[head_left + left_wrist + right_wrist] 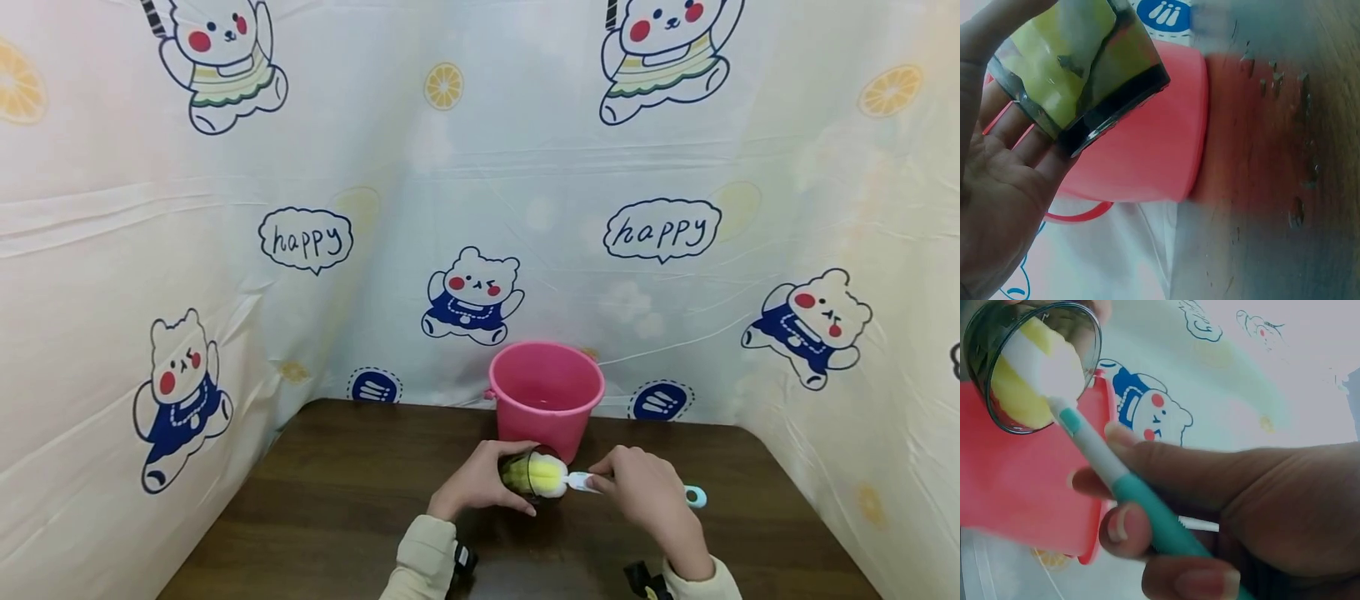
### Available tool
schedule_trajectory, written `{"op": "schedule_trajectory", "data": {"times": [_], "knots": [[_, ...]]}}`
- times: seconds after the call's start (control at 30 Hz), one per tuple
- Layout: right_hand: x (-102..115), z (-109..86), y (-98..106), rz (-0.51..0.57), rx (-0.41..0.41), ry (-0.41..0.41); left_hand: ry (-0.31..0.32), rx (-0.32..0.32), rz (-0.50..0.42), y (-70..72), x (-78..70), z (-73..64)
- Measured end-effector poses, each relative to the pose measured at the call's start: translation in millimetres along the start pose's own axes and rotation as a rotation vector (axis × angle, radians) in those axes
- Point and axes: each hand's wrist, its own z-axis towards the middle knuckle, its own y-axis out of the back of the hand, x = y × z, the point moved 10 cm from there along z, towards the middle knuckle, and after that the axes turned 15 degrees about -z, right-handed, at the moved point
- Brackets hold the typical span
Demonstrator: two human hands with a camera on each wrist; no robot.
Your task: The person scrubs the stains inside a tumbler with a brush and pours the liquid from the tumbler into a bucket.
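Observation:
A dark see-through glass (1119, 78) is tipped on its side, its mouth toward the right hand. My left hand (480, 483) grips it around the wall, thumb on one side and fingers on the other. Inside the glass sits the yellow and white sponge head (1038, 378) of a bottle brush. My right hand (645, 492) holds the brush by its white and teal handle (1147, 506), thumb and fingers curled about it. The handle's ringed end (696, 497) sticks out beyond the right hand.
Just behind the hands a pink bucket (546, 392) stands upright on the dark wooden table (360, 483). Water drops (1297, 212) lie on the tabletop near the bucket. A printed cloth (555, 175) with bears hangs around the back and sides.

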Motion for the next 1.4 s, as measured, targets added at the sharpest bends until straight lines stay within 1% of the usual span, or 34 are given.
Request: {"op": "schedule_trajectory", "data": {"times": [0.13,0.2,0.27,0.33,0.43,0.57,0.67,0.8,0.9,1.0,1.2,1.3,1.4], "knots": [[3,-2.5,-2,0.055,0.049,0.058,0.001,0.009,0.001,-1.1,0.4,-0.5],[0,-3.9,-5,0.082,0.085,0.06,0.003,0.017,-0.003,-3.2,0.3,-1.2],[-4,-4.4,-6,0.088,0.098,0.046,0.003,0.024,-0.012,-5.4,0.1,-1.9],[-7,-3.7,-6,0.064,0.081,0.024,0.005,0.022,-0.015,-6.1,0.8,-2.4],[-7,-1.8,-2,-0.006,0.019,0.004,0.001,0.013,-0.012,-4.7,2.1,-2.8],[2,-1.8,7,-0.079,-0.06,0.055,0.001,0.015,0.001,-3.3,3.4,-3.0],[10,-4.6,13,-0.091,-0.089,0.105,0.004,0.025,0.002,-4.0,4.0,-2.6],[9,-8.5,19,-0.071,-0.077,0.11,0.007,0.027,-0.002,-4.2,5.1,-2.0],[4,-9.6,22,-0.055,-0.055,0.086,0.008,0.024,0.004,-3.7,5.6,-1.7],[-2,-9.4,23,-0.059,-0.05,0.058,0.01,0.026,0.003,-3.7,5.5,-1.3],[-8,-6.4,18,-0.073,-0.044,0.035,0.022,0.031,0.001,-3.2,3.3,-0.7],[-6,-5.4,15,-0.078,-0.025,0.039,0.027,0.027,0.009,-1.7,2.5,-0.6],[-2,-5.8,12,-0.083,-0.014,0.06,0.023,0.024,0.019,-0.6,1.7,-0.4]]}}
